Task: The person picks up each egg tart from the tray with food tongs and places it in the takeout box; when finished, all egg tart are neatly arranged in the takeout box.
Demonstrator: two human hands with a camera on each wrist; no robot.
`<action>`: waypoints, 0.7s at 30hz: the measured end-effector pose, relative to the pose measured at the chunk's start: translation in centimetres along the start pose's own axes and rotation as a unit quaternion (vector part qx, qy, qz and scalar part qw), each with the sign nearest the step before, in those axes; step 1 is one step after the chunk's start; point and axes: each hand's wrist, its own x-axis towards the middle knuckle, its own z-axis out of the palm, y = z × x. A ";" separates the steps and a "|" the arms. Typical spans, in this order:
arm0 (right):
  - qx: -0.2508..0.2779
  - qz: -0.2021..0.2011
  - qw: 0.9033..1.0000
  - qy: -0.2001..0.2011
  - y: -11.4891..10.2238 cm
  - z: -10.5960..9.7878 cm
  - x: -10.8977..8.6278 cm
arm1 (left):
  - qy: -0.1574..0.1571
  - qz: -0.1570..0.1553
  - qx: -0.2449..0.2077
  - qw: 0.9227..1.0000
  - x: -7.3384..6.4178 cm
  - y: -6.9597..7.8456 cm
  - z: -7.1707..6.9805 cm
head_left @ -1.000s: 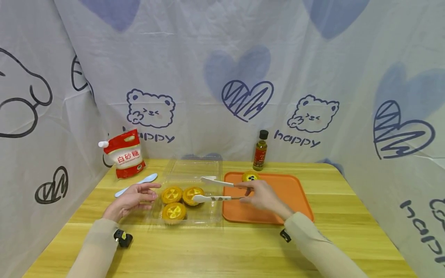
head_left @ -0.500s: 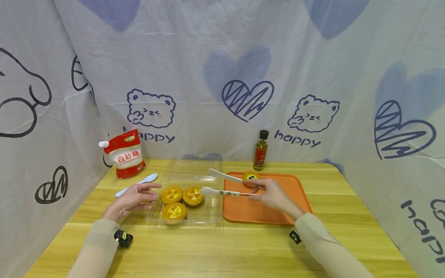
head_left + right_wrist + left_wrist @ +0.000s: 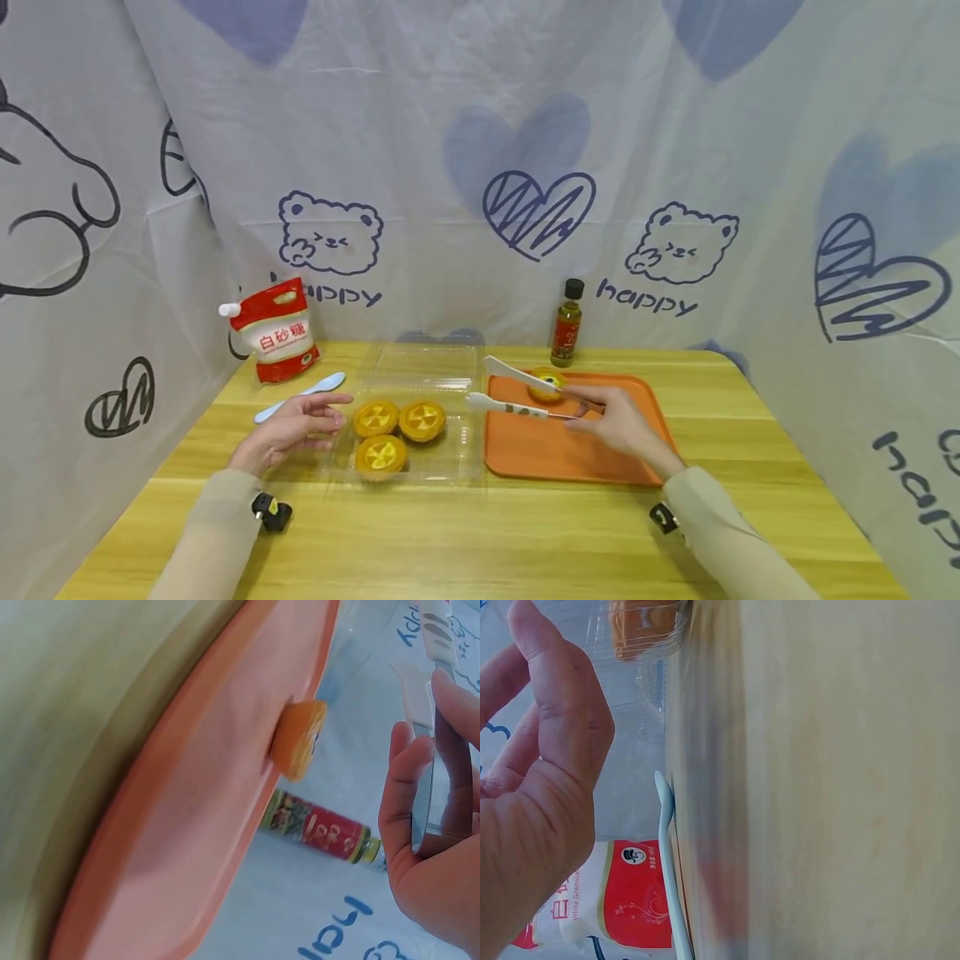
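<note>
My right hand (image 3: 615, 421) grips a pair of tongs (image 3: 517, 407) with white tips and metal arms. The tongs are spread apart over the left part of an orange tray (image 3: 585, 458), with nothing between the tips. On the tray's back edge area sits one egg tart (image 3: 298, 739) with dark dots on top. My left hand (image 3: 296, 429) hovers with loosely bent fingers beside the left wall of a clear plastic box (image 3: 457, 458), holding nothing. Inside the box are three egg tarts (image 3: 422, 421) with yellow tops, set close together at the left.
A red and white bag of white sugar (image 3: 281, 333) stands at the back left, and a pale blue spoon (image 3: 667, 847) lies in front of it. Behind the tray stands a small bottle (image 3: 567, 325) with a black cap. The box's lid (image 3: 427, 362) lies folded back toward the curtain.
My right hand has carried the spread tongs rightward, from over the box to over the tray. The left hand keeps its place beside the box, and the tarts have not moved.
</note>
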 end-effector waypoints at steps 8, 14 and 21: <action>0.036 0.011 0.999 0.015 1.8 -0.8 -0.6 | -0.001 0.004 -0.003 1.000 0.0 0.0 0.2; 0.037 0.052 0.998 0.018 2.6 -1.2 -1.0 | -0.001 0.004 -0.001 1.000 0.0 0.1 0.3; 0.007 0.072 0.997 0.023 3.2 -1.5 -1.4 | -0.005 0.006 -0.007 1.000 0.1 0.1 0.2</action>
